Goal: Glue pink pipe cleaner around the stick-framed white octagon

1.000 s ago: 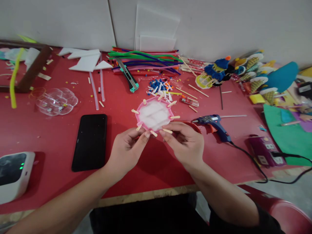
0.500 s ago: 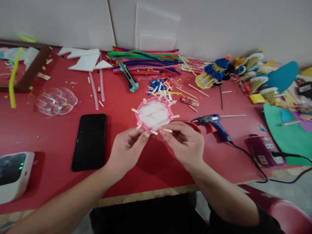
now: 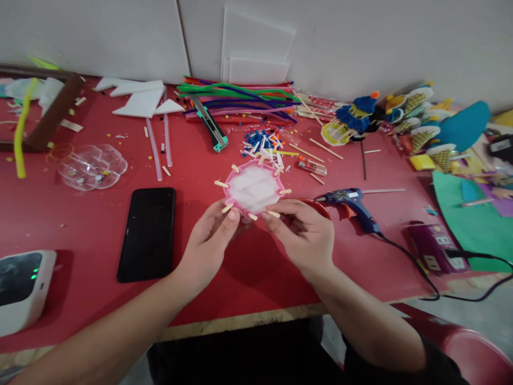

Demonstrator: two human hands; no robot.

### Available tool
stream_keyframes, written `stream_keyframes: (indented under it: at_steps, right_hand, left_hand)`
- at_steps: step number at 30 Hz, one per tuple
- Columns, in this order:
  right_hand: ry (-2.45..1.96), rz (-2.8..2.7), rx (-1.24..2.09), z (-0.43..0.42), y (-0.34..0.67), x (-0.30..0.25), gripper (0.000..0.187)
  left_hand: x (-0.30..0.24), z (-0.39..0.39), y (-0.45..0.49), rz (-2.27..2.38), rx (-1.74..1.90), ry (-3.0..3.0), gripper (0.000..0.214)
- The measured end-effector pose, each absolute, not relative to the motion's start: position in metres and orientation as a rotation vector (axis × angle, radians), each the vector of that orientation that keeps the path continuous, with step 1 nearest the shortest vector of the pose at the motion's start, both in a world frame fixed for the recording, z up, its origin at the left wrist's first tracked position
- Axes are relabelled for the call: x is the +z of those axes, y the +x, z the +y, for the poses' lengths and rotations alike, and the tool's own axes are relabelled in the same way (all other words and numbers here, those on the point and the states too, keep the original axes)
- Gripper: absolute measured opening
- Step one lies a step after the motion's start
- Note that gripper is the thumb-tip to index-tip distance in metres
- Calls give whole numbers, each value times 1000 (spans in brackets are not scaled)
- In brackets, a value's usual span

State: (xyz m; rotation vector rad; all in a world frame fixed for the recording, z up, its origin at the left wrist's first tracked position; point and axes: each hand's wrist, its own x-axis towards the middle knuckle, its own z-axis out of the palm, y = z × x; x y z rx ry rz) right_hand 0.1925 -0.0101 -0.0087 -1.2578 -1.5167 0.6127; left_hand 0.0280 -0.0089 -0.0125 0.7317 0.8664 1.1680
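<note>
A round craft piece (image 3: 255,187) with a white face and a pink rim is held up above the table. Several short pale wooden sticks stand out around its rim. My left hand (image 3: 210,243) pinches the lower left edge, thumb beside one stick. On the lower right edge, my right hand (image 3: 302,232) grips with thumb and fingers near another stick. The undersides of the fingers are hidden behind the piece. A red dish (image 3: 316,206) shows partly behind my right hand.
Right of my hands lies a blue glue gun (image 3: 352,206) with a trailing cord. On the left are a black phone (image 3: 146,235) and a clear palette (image 3: 94,167). Behind lie a box cutter (image 3: 209,124), pipe cleaners (image 3: 240,96) and small cut bits (image 3: 262,143).
The craft piece has tilted slightly in my hands. My left thumb has shifted a little left and down along the rim. The right hand has barely moved.
</note>
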Motion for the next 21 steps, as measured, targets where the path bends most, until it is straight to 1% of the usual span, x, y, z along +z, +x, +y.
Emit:
stream_keyframes:
  at_steps: [4, 9, 17, 21]
  right_hand:
    - [-1234, -1580, 553, -11, 193, -11, 14]
    - [-1190, -1645, 489, -11, 194, -11, 15]
    - [-1203, -1625, 487, -12, 194, -12, 17]
    - [-1183, -1578, 527, -11, 195, -14, 18]
  left_hand:
    - [-12, -9, 27, 727, 1169, 695, 25]
    - [-15, -13, 23, 741, 1184, 791, 35]
    - [-8, -11, 26, 761, 1221, 756, 30]
    - [-7, -11, 27, 722, 1206, 774, 33]
